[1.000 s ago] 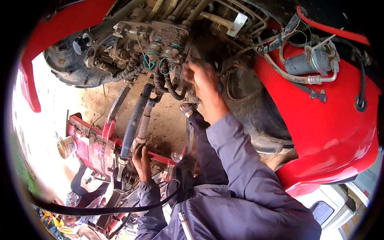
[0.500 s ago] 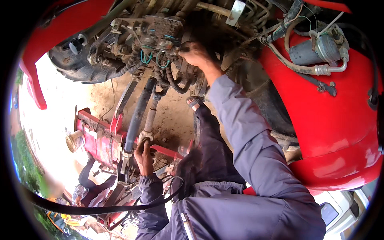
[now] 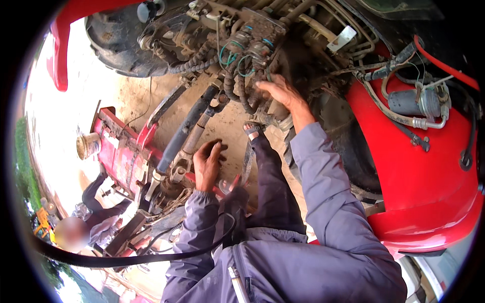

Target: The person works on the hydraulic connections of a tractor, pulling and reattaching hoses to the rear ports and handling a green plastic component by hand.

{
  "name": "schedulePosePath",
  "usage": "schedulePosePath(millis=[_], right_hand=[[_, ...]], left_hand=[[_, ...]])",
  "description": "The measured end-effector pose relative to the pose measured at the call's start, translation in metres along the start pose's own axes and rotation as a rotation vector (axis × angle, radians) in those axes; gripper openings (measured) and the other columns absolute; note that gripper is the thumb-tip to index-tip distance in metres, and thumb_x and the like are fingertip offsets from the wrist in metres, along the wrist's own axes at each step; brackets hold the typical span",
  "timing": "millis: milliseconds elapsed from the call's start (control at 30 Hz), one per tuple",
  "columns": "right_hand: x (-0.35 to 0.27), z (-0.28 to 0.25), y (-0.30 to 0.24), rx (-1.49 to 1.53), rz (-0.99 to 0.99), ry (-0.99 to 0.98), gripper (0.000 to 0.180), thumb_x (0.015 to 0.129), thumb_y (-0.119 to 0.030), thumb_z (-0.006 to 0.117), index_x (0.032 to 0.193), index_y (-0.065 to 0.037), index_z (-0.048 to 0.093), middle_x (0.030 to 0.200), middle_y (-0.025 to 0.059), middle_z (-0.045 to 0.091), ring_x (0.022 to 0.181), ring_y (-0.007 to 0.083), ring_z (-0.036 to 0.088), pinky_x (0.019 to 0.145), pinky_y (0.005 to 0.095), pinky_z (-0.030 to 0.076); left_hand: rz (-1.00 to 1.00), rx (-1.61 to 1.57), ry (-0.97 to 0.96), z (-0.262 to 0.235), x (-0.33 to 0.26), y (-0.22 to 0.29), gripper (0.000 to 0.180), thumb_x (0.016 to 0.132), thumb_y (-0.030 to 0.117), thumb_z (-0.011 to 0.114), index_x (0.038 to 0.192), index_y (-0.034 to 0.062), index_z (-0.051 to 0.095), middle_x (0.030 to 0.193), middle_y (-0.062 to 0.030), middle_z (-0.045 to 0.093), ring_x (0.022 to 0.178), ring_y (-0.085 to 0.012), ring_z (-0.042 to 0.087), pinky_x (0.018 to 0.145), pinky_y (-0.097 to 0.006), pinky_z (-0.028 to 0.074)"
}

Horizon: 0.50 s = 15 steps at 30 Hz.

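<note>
My right hand (image 3: 287, 95) reaches toward the muddy valve block (image 3: 255, 46), just beside and below it. Its visible fingers are stretched out, with no held thing showing; some fingertips are hidden against the dark machinery. Ribbed black hoses (image 3: 230, 87) hang from the block, next to thin teal cable ties (image 3: 246, 70). My left hand (image 3: 207, 164) is raised with bent, dark-stained fingers apart and nothing visible in them. It is right of the metal shaft (image 3: 194, 137), and a thick black cylinder (image 3: 186, 130) slants down beyond that shaft.
A red fender (image 3: 411, 177) with a grey filter canister (image 3: 406, 102) stands at right. Large tyres (image 3: 126, 55) flank the machinery. At left are a red implement (image 3: 118, 161), a bucket (image 3: 88, 145) and another person (image 3: 98, 224) low down. A black strap (image 3: 116, 261) crosses the lower left.
My left hand has come off the shaft's lower end and moved up and right. My right hand has moved down from the valve block, its fingers straighter. The view has shifted.
</note>
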State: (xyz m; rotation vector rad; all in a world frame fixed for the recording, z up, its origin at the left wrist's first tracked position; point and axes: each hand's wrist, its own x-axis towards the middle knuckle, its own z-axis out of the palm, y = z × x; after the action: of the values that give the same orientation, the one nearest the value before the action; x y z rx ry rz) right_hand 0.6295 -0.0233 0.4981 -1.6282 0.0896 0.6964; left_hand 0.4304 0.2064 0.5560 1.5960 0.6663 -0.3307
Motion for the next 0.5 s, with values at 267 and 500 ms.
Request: schedulePosePath(millis=[267, 500], right_hand=[[-0.041, 0.035, 0.0, 0.676, 0.126, -0.068, 0.028, 0.101, -0.022, 0.046, 0.11, 0.001, 0.059, 0.1, 0.0143, 0.067, 0.094, 0.0255, 0.067, 0.083, 0.0362, 0.053], [-0.053, 0.048, -0.012, 0.568, 0.103, -0.059, 0.025, 0.097, -0.018, 0.052, 0.106, 0.002, 0.063, 0.098, 0.0087, 0.067, 0.089, 0.0185, 0.064, 0.083, 0.0311, 0.05]], left_hand=[[0.156, -0.123, -0.078, 0.057, 0.042, 0.028, 0.039, 0.088, 0.02, 0.065, 0.12, -0.0028, 0.061, 0.099, -0.0118, 0.07, 0.083, -0.0185, 0.067, 0.068, -0.029, 0.052], [0.267, 0.053, -0.032, 0.077, 0.056, 0.037, 0.052, 0.069, 0.016, 0.079, 0.114, -0.0052, 0.063, 0.09, -0.0168, 0.071, 0.08, -0.0217, 0.069, 0.073, -0.032, 0.054]])
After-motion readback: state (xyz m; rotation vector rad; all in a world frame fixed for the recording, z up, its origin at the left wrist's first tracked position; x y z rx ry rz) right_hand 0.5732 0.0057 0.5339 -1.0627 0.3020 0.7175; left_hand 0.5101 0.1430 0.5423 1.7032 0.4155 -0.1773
